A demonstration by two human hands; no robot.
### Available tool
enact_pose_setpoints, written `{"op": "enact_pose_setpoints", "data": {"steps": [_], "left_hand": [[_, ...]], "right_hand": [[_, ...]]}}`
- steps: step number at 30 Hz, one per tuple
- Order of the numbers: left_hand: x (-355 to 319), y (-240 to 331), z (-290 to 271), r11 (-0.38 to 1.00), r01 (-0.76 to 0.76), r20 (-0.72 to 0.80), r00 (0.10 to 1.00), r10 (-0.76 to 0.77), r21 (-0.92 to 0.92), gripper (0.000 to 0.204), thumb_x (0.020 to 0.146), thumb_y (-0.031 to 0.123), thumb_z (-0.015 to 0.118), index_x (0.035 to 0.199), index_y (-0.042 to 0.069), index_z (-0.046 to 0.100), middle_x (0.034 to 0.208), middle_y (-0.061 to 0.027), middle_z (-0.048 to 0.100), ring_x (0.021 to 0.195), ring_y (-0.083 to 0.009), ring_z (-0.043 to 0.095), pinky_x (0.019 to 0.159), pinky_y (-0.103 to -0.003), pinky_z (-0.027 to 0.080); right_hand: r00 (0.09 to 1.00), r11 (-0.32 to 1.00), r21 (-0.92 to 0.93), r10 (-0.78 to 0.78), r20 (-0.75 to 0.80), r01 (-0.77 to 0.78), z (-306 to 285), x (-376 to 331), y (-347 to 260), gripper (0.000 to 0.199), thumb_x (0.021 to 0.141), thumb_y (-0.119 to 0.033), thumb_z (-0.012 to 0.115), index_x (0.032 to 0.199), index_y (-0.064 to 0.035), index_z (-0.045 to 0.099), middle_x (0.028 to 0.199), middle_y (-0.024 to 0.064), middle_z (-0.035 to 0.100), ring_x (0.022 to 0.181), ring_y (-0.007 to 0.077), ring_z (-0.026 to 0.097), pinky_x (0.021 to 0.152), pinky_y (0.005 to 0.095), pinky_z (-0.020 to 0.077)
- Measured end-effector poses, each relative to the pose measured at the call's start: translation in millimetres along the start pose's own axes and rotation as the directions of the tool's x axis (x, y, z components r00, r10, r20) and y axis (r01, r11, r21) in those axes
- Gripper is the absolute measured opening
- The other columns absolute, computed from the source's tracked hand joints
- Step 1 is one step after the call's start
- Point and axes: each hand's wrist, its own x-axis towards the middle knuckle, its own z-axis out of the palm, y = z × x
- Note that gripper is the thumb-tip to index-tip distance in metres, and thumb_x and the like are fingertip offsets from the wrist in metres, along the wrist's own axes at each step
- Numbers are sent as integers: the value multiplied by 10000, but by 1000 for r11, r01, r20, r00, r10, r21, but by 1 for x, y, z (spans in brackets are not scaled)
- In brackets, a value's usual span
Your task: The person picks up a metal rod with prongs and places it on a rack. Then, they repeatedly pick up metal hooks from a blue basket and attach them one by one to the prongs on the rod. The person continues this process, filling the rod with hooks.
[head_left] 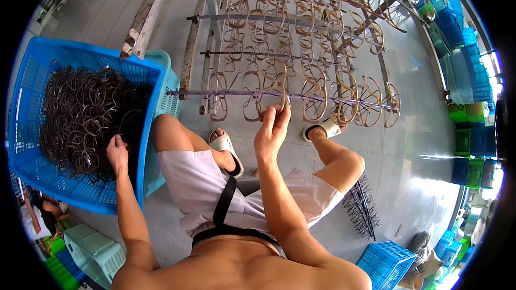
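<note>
Two hands busy at once here. The right hand (273, 124) is pinched on a pale eyeglass frame (271, 87) at the thin metal rod (215, 93) of the rack. The left hand (117, 152) is down in the blue crate (32, 75), fingers curled into the dark tangled frames (80, 113); can't tell if it's actually got one. Risk as I see it: bump that rod and the neighbouring frames (344, 96) swing or slip off, and yanking from the tangle could drag several out.
</note>
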Motion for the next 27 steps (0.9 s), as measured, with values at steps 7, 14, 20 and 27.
{"op": "enact_pose_setpoints", "data": {"steps": [7, 14, 20, 27], "left_hand": [[-20, 6, -26, 944, 159, 31, 987, -157, -289, 302, 923, 259, 490, 1092, 37, 607, 595, 1, 498, 516, -82, 461, 447, -231, 384], [-22, 4, -16, 927, 172, 90, 985, -150, -333, 292, 922, 244, 499, 1097, 34, 600, 618, 15, 501, 537, -69, 459, 462, -216, 369], [-19, 2, -11, 936, 130, 84, 991, -108, -328, 293, 924, 242, 493, 1097, 31, 600, 619, 14, 505, 540, -67, 462, 478, -212, 376], [-29, 16, -22, 946, 190, 90, 981, -172, -262, 297, 923, 233, 487, 1103, 24, 599, 626, -7, 540, 524, -79, 486, 472, -226, 395]], "right_hand": [[987, 971, 172, 157, 45, -163, 14, -9, -9, 134, 962, -153, 409, 920, -26, 419, 713, 49, 509, 545, 99, 482, 496, 237, 431], [982, 974, 129, 185, 39, -189, 17, -11, -13, 138, 957, -169, 431, 925, -35, 424, 697, 36, 511, 525, 76, 445, 469, 216, 379], [971, 965, 119, 224, 83, -232, 15, -9, -22, 171, 959, -189, 432, 940, -21, 408, 688, 33, 507, 530, 76, 439, 471, 217, 379], [984, 984, 63, 165, 71, -169, 9, -5, -21, 160, 958, -181, 433, 903, -31, 416, 664, 21, 488, 529, 76, 433, 474, 216, 372]]}}
